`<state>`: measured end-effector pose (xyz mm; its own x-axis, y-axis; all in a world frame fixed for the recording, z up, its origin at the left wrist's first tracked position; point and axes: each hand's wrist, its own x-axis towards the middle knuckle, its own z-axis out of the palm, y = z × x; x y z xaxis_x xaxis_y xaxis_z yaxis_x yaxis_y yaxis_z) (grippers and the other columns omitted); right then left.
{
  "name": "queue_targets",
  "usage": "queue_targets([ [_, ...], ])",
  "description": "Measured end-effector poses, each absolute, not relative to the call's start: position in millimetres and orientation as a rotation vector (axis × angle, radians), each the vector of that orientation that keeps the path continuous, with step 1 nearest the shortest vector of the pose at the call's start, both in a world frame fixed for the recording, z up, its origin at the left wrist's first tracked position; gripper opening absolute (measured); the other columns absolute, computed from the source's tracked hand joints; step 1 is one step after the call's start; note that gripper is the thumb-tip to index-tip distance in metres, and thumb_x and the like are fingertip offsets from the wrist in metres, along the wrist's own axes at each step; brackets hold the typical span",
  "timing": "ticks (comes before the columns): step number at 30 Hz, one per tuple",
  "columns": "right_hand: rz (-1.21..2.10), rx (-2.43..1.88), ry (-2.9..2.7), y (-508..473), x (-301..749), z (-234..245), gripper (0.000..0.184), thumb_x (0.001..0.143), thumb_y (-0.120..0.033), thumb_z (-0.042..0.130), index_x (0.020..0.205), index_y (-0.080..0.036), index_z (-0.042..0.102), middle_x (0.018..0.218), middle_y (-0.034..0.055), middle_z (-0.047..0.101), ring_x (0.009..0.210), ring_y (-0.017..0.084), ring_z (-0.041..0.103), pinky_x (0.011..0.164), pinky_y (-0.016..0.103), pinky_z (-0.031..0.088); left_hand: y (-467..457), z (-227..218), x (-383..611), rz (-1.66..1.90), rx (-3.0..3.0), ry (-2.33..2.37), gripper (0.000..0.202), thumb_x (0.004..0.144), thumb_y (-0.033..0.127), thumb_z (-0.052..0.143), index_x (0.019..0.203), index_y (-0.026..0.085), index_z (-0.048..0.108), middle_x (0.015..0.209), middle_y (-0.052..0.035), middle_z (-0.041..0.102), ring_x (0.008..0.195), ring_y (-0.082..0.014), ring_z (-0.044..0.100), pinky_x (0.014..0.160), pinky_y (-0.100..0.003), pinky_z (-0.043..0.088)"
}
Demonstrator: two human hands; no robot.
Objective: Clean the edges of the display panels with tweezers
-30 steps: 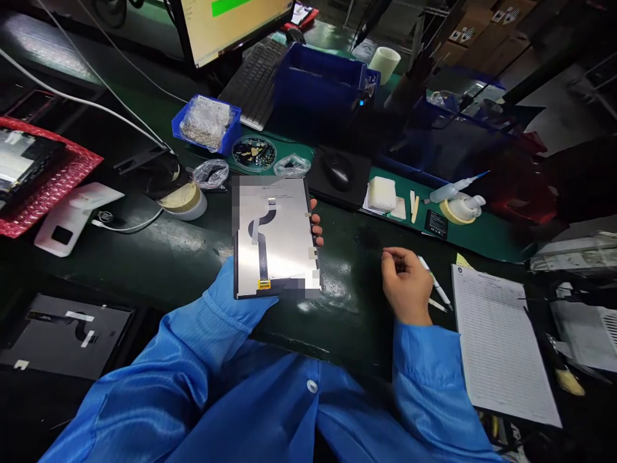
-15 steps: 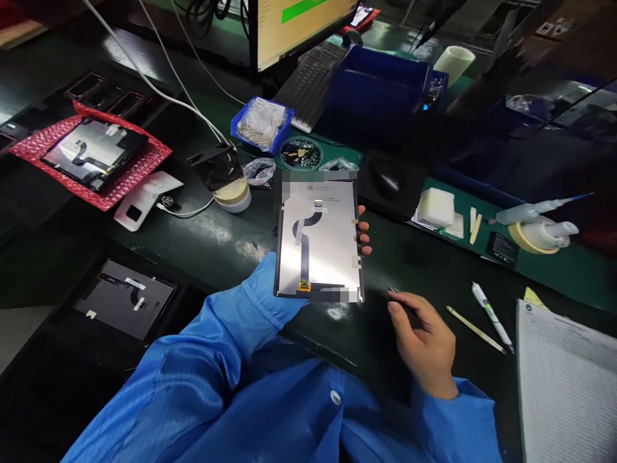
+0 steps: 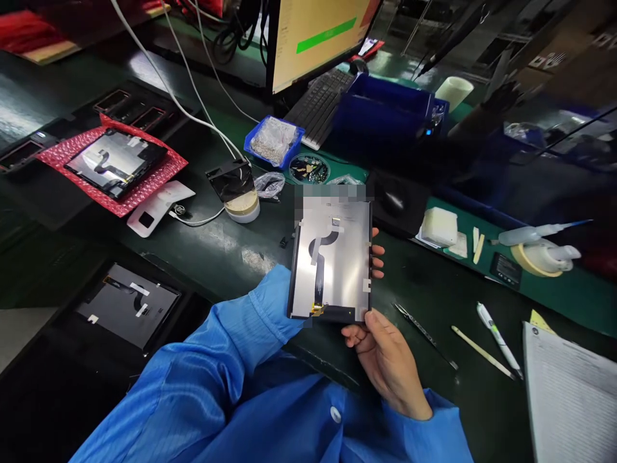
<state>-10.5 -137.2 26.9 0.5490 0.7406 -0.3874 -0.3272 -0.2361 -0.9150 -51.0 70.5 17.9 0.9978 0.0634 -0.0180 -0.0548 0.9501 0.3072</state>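
Observation:
I hold a flat display panel (image 3: 332, 260) above the dark bench, its silvery back with a black flex cable facing me. My left hand (image 3: 377, 259) is under it; only the fingertips show, curled round the right edge. My right hand (image 3: 383, 357) grips the panel's lower right corner from below. Black tweezers (image 3: 424, 332) lie on the bench just right of my right hand, with a thin stick (image 3: 482, 352) and a white pen (image 3: 499, 339) beyond them.
A second panel (image 3: 132, 304) lies in a dark tray at the lower left, a third panel (image 3: 113, 161) on red bubble wrap at the far left. Behind stand a tape roll (image 3: 243, 204), small blue bin (image 3: 274, 140), keyboard (image 3: 322, 104), monitor (image 3: 318, 32), and a paper sheet (image 3: 569, 392) on the right.
My right hand has put the tweezers down on the bench and moved left onto the panel's lower right corner. The view has swung left.

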Motion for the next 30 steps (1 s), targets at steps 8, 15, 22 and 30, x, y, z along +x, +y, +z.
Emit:
queue_targets([
  [8,1.027,-1.454,-0.302,-154,-10,21,0.026,0.076,-0.058,0.08,0.075,-0.033,0.074,0.066,0.0025,0.073,0.057,0.028,0.07,0.046,0.039,0.058,53,28,-50,0.053,0.35,0.081,0.037,0.094,0.03,0.049,0.122,0.022,0.071,0.11,-0.0104,0.073,0.095,-0.0282,0.07,0.089,-0.046,0.052],
  [15,1.118,-1.369,-0.079,-163,-12,25,0.037,0.064,-0.055,0.094,0.074,-0.023,0.077,0.066,0.0044,0.074,0.061,0.018,0.067,0.054,0.024,0.055,54,34,-48,-0.012,0.345,0.057,0.036,0.095,0.036,0.051,0.123,0.016,0.063,0.113,-0.0135,0.072,0.096,-0.0269,0.07,0.091,-0.044,0.051],
  [22,1.064,-1.362,-0.125,-166,-9,21,0.031,0.067,-0.059,0.09,0.075,-0.03,0.081,0.068,0.0043,0.076,0.061,0.018,0.067,0.056,0.026,0.054,48,43,-49,-0.009,0.396,0.17,0.049,0.102,0.04,0.032,0.123,0.018,0.07,0.113,-0.0142,0.074,0.095,-0.0286,0.069,0.089,-0.047,0.05],
  [30,0.963,-1.372,-0.198,-169,1,23,0.027,0.069,-0.063,0.083,0.07,-0.036,0.081,0.065,0.0023,0.072,0.061,0.021,0.067,0.056,0.033,0.052,45,31,-51,-0.06,0.381,0.044,0.056,0.106,0.051,0.026,0.133,0.019,0.064,0.132,-0.0152,0.068,0.121,-0.0317,0.066,0.098,-0.052,0.05],
])
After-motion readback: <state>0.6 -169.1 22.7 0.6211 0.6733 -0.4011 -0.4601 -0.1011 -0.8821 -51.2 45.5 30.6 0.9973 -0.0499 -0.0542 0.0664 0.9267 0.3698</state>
